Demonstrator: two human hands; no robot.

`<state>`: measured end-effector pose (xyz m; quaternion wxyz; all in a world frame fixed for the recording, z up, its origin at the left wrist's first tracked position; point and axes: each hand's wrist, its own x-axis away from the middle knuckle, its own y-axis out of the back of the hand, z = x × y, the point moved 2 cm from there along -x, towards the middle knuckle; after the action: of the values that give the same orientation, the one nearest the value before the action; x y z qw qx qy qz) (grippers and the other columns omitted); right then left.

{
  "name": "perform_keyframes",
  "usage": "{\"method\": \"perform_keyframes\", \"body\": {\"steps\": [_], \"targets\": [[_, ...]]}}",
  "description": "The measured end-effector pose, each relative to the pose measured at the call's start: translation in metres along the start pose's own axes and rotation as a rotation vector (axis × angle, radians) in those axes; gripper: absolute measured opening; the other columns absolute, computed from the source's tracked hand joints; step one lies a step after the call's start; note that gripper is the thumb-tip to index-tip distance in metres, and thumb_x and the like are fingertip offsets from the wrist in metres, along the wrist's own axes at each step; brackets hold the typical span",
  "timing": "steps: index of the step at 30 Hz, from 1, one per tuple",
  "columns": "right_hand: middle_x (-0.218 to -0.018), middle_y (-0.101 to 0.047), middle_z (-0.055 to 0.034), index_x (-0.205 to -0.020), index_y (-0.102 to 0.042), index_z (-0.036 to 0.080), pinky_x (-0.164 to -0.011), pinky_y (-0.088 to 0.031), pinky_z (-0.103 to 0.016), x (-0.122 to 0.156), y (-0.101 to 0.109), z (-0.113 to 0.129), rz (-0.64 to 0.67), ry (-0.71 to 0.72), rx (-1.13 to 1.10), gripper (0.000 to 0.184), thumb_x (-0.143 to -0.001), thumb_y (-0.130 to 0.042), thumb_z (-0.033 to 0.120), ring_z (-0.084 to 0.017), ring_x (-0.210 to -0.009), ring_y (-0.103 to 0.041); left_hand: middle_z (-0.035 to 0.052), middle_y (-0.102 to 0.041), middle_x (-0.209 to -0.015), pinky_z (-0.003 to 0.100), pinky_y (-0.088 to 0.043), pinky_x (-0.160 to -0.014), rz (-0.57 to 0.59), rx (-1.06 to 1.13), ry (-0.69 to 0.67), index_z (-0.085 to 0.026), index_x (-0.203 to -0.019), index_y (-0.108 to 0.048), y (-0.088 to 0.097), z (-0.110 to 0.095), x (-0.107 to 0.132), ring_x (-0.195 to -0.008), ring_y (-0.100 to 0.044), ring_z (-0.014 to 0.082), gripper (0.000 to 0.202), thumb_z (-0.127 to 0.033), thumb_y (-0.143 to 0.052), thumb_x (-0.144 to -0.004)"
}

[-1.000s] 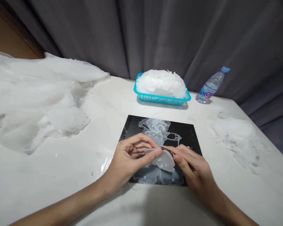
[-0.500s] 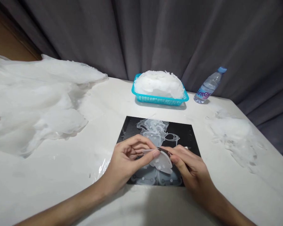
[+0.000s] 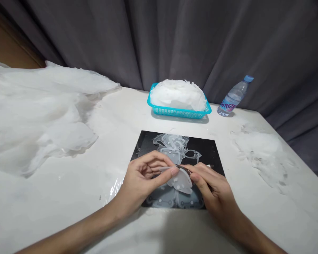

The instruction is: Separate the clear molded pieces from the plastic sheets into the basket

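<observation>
Over the black board [image 3: 137, 150], my left hand [image 3: 144, 176] is closed, pinching a thin translucent white sheet piece [image 3: 180, 181] between thumb and forefinger. The piece has a rounded outline and small pale dots, and hangs tilted below the fingertips. My right hand [image 3: 214, 187] is closed on a slim dark pointed tool [image 3: 184, 168], maybe tweezers. Its tip touches or nearly touches the top edge of the piece, beside my left fingertips. On the board lie more translucent shaped pieces [image 3: 160, 200] and ragged cut-out film [image 3: 193, 154], partly hidden behind my hands.
A turquoise basket [image 3: 180, 113] heaped with white translucent pieces [image 3: 177, 93] stands at the back. To its right is a water bottle [image 3: 234, 97]. Large white sheets [image 3: 42, 113] pile up on the left; clear scraps [image 3: 265, 151] lie on the right of the white table [image 3: 116, 141].
The whole view has shifted very slightly. Both hands keep nearly the same pose, and the tool's tip has moved only a little along the edge of the piece.
</observation>
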<state>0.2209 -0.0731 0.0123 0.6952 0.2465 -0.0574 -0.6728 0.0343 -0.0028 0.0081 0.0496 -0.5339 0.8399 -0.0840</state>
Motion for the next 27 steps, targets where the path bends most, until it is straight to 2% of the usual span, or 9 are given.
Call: {"method": "perform_keyframes", "body": {"steps": [4,7,9,11,14,18,21,25,27], "targets": [[-0.084,-0.067,-0.0009,-0.116,-0.077,0.023,-0.071,-0.049,-0.025,-0.002,-0.001,0.000,-0.053,0.005,0.011,0.031,-0.109,-0.047,0.023,-0.014,-0.075,-0.059,-0.0034,-0.076,-0.077,0.010,-0.056,-0.069,0.017,0.003,0.012,-0.020,-0.083,-0.075,-0.001,0.002,0.000,-0.072,-0.072,0.0072,0.010,-0.021,-0.086,-0.083],[-0.083,-0.066,-0.0005,-0.103,-0.077,0.022,-0.069,-0.046,-0.025,-0.003,0.000,-0.003,-0.082,-0.007,0.008,0.030,-0.109,-0.048,0.025,-0.013,-0.073,-0.058,-0.0033,-0.076,-0.075,0.010,-0.056,-0.068,0.015,0.002,0.018,-0.020,-0.082,-0.075,-0.003,0.002,-0.001,-0.071,-0.072,0.0070,0.011,-0.022,-0.086,-0.082],[-0.080,-0.063,0.0000,-0.100,-0.075,0.021,-0.069,-0.045,-0.025,-0.004,0.003,-0.007,-0.111,-0.015,0.011,0.028,-0.108,-0.049,0.026,-0.014,-0.074,-0.058,-0.0030,-0.075,-0.074,0.010,-0.055,-0.067,0.011,-0.001,0.023,-0.019,-0.082,-0.075,-0.003,0.003,-0.001,-0.070,-0.071,0.0072,0.012,-0.023,-0.087,-0.081],[-0.081,-0.062,-0.0003,-0.098,-0.073,0.021,-0.072,-0.045,-0.026,-0.005,0.008,-0.013,-0.128,-0.014,0.013,0.027,-0.108,-0.049,0.028,-0.015,-0.077,-0.059,-0.0022,-0.075,-0.073,0.012,-0.055,-0.065,0.014,-0.009,0.041,-0.019,-0.082,-0.075,-0.003,0.003,-0.002,-0.069,-0.071,0.0079,0.014,-0.025,-0.087,-0.082],[-0.082,-0.061,-0.0011,-0.086,-0.067,0.020,-0.075,-0.045,-0.028,-0.008,0.020,-0.026,-0.150,-0.038,0.040,0.032,-0.109,-0.048,0.033,-0.016,-0.079,-0.060,-0.0011,-0.074,-0.070,0.014,-0.054,-0.062,0.018,-0.027,0.087,-0.018,-0.083,-0.074,-0.002,0.005,-0.002,-0.065,-0.070,0.0094,0.017,-0.029,-0.087,-0.081],[-0.083,-0.063,-0.0030,-0.079,-0.064,0.021,-0.077,-0.045,-0.031,-0.014,0.041,-0.048,-0.222,-0.119,0.202,0.040,-0.109,-0.046,0.040,-0.019,-0.081,-0.062,-0.0001,-0.075,-0.070,0.017,-0.054,-0.062,0.038,-0.030,0.158,-0.017,-0.085,-0.073,-0.001,0.008,-0.001,-0.064,-0.069,0.0109,0.022,-0.034,-0.087,-0.082],[-0.086,-0.067,-0.0054,-0.083,-0.068,0.020,-0.077,-0.048,-0.034,-0.017,0.055,-0.064,-0.241,-0.123,0.376,0.042,-0.109,-0.044,0.043,-0.022,-0.081,-0.064,-0.0003,-0.075,-0.071,0.017,-0.053,-0.062,0.042,-0.026,0.179,-0.018,-0.087,-0.072,0.000,0.011,-0.002,-0.066,-0.069,0.0107,0.024,-0.035,-0.087,-0.082],[-0.101,-0.072,-0.0112,-0.115,-0.072,0.017,-0.083,-0.050,-0.040,-0.020,0.063,-0.078,-0.246,-0.041,0.662,0.043,-0.111,-0.037,0.042,-0.027,-0.091,-0.067,0.0001,-0.076,-0.073,0.018,-0.053,-0.066,0.038,-0.035,0.196,-0.018,-0.089,-0.071,0.000,0.014,-0.004,-0.069,-0.071,0.0116,0.026,-0.037,-0.087,-0.081],[-0.099,-0.070,-0.0131,-0.125,-0.070,0.016,-0.081,-0.051,-0.042,-0.020,0.063,-0.082,-0.256,-0.006,0.842,0.048,-0.111,-0.032,0.043,-0.029,-0.090,-0.064,0.0001,-0.076,-0.073,0.019,-0.053,-0.067,0.037,-0.047,0.203,-0.018,-0.090,-0.071,0.000,0.015,-0.006,-0.070,-0.072,0.0121,0.028,-0.037,-0.087,-0.080]]}}
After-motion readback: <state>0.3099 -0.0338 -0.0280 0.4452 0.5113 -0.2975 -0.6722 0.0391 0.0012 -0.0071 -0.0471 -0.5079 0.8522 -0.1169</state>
